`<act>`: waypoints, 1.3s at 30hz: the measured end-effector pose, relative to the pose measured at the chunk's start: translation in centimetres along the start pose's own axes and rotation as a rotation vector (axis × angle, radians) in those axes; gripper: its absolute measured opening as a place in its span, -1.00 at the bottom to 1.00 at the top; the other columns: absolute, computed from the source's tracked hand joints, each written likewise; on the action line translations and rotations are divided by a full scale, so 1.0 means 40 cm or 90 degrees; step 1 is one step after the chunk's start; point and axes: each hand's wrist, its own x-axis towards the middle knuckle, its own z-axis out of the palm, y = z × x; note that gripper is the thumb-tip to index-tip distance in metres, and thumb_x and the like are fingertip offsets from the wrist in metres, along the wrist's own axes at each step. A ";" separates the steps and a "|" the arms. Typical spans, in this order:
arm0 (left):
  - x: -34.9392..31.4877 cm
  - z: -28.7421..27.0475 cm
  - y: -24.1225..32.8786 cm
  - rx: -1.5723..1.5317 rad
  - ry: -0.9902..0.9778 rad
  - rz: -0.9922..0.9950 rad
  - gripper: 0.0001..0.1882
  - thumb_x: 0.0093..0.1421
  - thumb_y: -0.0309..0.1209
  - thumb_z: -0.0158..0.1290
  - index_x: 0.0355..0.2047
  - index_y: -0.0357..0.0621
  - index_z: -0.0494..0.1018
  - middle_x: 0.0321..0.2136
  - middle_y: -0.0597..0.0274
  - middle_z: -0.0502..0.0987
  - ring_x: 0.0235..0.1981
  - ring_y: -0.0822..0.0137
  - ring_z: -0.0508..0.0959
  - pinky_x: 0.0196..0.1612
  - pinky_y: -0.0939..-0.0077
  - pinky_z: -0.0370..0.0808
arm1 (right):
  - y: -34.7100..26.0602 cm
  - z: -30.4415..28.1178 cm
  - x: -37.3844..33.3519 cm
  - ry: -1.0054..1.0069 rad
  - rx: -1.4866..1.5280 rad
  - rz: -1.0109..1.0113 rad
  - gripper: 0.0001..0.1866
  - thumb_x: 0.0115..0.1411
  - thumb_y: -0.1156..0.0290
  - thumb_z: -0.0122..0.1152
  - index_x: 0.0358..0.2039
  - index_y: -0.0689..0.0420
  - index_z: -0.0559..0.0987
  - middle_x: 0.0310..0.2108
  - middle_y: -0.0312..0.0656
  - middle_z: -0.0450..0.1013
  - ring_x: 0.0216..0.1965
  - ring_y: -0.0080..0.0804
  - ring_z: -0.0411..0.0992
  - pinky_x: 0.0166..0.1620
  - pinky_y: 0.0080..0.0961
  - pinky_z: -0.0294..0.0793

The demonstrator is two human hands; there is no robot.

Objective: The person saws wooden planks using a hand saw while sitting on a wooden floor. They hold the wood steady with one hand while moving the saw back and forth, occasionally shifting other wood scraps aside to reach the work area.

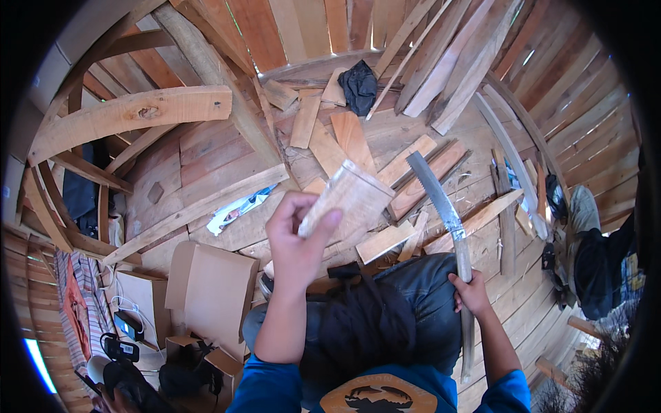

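Observation:
My left hand point(297, 241) grips a short flat piece of wooden board point(352, 196), raised in front of me with a pencil-like line near its far edge. The thumb lies on the board's near side. In my right hand point(474, 292) is a hand saw point(438, 194) with a toothed metal blade fixed to a long wooden handle. The saw stands to the right of the board, blade pointing away from me, and the two do not touch. Beneath both hands are my bent legs point(427, 296) in dark trousers.
Offcuts and planks point(406, 162) lie across the wooden floor ahead. Long boards point(468, 65) lean on the far wall. A curved timber frame point(134, 117) rises at left, above an open cardboard box point(206, 296). Another person's shoe and leg point(585, 213) are at right.

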 end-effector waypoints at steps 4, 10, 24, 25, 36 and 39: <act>0.046 -0.002 -0.161 -0.056 0.000 -0.115 -0.85 0.12 -0.53 0.21 -0.31 -0.24 0.48 -0.37 0.30 0.57 -0.36 0.57 0.50 -0.26 0.67 0.41 | 0.011 -0.014 0.004 -0.001 0.008 -0.005 -0.70 0.22 0.35 0.21 -0.54 0.24 0.37 -0.82 -0.23 0.30 -0.87 -0.49 0.29 -0.82 -0.49 0.34; 0.022 -0.013 -0.369 -0.050 -0.052 -0.317 -0.84 0.14 -0.48 0.20 -0.29 -0.28 0.53 -0.34 0.25 0.60 -0.33 0.55 0.52 -0.23 0.66 0.43 | 0.022 -0.015 0.000 -0.029 0.038 -0.044 -0.70 0.22 0.36 0.22 -0.53 0.27 0.38 -0.82 -0.23 0.31 -0.86 -0.50 0.29 -0.81 -0.51 0.34; -0.015 0.280 -0.605 0.146 -0.220 -0.361 -0.74 0.12 -0.43 0.23 -0.22 -0.34 0.53 -0.33 0.23 0.60 -0.33 0.50 0.53 -0.23 0.62 0.44 | 0.057 -0.091 0.005 -0.141 0.214 -0.021 -0.71 0.26 0.30 0.17 -0.48 0.24 0.39 -0.78 -0.23 0.33 -0.82 -0.53 0.31 -0.77 -0.55 0.34; -0.007 0.303 -0.621 0.155 -0.220 -0.369 -0.74 0.13 -0.43 0.23 -0.21 -0.33 0.53 -0.32 0.24 0.60 -0.32 0.50 0.53 -0.21 0.62 0.44 | 0.065 -0.098 0.009 -0.152 0.245 -0.009 -0.71 0.28 0.30 0.14 -0.48 0.23 0.39 -0.78 -0.21 0.33 -0.82 -0.52 0.30 -0.76 -0.55 0.35; 0.067 0.397 -0.696 0.607 -0.147 -0.071 -0.62 0.03 -0.24 0.25 -0.20 -0.21 0.55 -0.32 -0.03 0.61 -0.24 0.07 0.59 -0.11 0.29 0.49 | 0.077 -0.165 0.052 -0.071 0.208 -0.046 -0.62 0.41 0.16 -0.16 -0.20 0.24 0.49 -0.73 -0.24 0.33 -0.73 -0.57 0.31 -0.65 -0.64 0.21; 0.074 0.433 -0.620 0.699 -0.226 -0.166 -0.30 -0.02 -0.01 0.24 0.04 -0.20 0.40 -0.01 -0.02 0.44 0.12 0.06 0.35 0.17 0.12 0.24 | 0.102 -0.202 0.121 0.061 0.012 -0.122 -0.56 0.42 0.13 -0.23 -0.16 0.24 0.49 -0.68 -0.18 0.37 -0.61 -0.45 0.41 -0.56 -0.52 0.21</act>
